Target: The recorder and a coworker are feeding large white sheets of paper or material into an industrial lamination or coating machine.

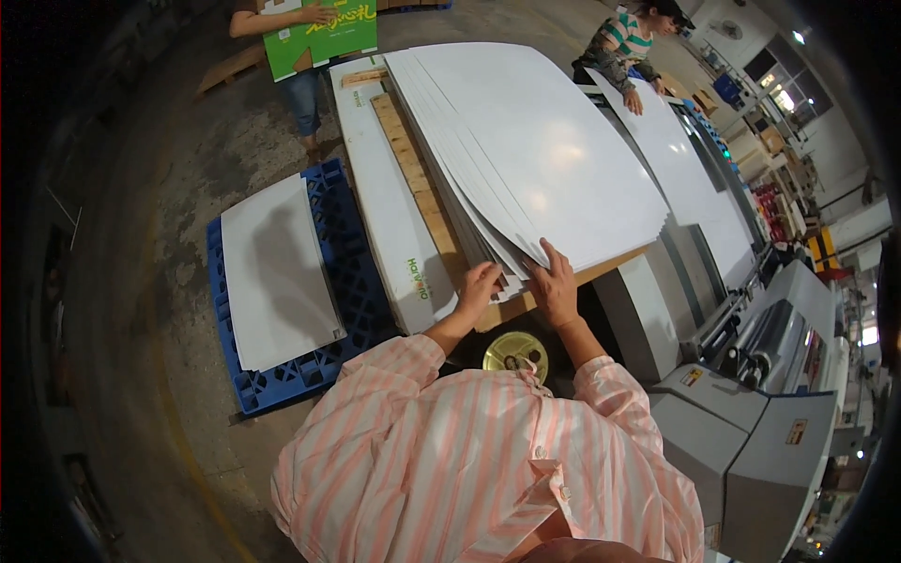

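Both hands sit on the near corner of the fanned white sheet stack (pixel 535 159) on the wooden board (pixel 422 202) — left hand (pixel 479 286) pinching edges, right hand (pixel 556 286) flat on top. Looks slick and floppy — I'd grip by the corner.

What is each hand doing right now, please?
Left hand: fingers curled on the near edge of the stack of white sheets.
Right hand: open, flat on the same stack.
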Demonstrator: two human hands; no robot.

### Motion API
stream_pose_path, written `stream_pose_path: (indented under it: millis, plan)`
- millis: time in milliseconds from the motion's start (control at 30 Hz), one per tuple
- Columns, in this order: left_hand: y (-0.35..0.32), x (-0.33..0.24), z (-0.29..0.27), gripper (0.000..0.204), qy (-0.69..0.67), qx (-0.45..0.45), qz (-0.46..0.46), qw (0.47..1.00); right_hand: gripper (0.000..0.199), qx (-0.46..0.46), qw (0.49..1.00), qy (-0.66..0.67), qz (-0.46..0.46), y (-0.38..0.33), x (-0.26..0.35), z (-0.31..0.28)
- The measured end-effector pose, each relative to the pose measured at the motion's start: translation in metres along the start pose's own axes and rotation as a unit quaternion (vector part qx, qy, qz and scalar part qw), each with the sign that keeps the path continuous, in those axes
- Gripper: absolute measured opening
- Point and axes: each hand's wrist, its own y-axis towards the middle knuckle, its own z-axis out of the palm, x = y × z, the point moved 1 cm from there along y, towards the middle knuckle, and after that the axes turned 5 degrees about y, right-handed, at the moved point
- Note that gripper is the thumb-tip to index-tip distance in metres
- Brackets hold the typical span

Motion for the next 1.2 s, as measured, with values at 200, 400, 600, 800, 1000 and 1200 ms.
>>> stream_pose_path:
  millis: [200, 400, 600, 800, 1000, 1200]
  plan:
    - [-0.005, 0.009, -0.001, 0.028, 0.149, 0.017, 0.035, 0.988, 0.027, -0.030, 0.863, 0.333, 0.380, 0.040, -0.020, -0.003]
    - [-0.012, 0.011, 0.010, 0.023, 0.058, -0.006, 0.071, 0.996, 0.020, -0.151, 0.922, 0.299, 0.194, 0.035, -0.002, -0.026]
    - [-0.017, 0.006, 0.004, 0.016, 0.174, 0.014, 0.083, 0.981, 0.022, 0.083, 0.938, 0.254, 0.222, -0.003, -0.008, 0.018]
    - [-0.023, -0.008, -0.001, 0.024, 0.151, 0.046, 0.121, 0.980, 0.042, 0.059, 0.997, 0.053, -0.020, -0.003, 0.012, 0.007]
    - [-0.005, -0.009, 0.004, 0.033, 0.219, 0.079, 0.032, 0.972, 0.037, -0.019, 0.937, 0.278, 0.212, 0.011, -0.035, 0.028]
    - [0.002, 0.010, -0.020, 0.043, 0.076, 0.095, -0.032, 0.992, 0.026, -0.167, 0.956, 0.237, 0.036, 0.024, -0.025, 0.020]
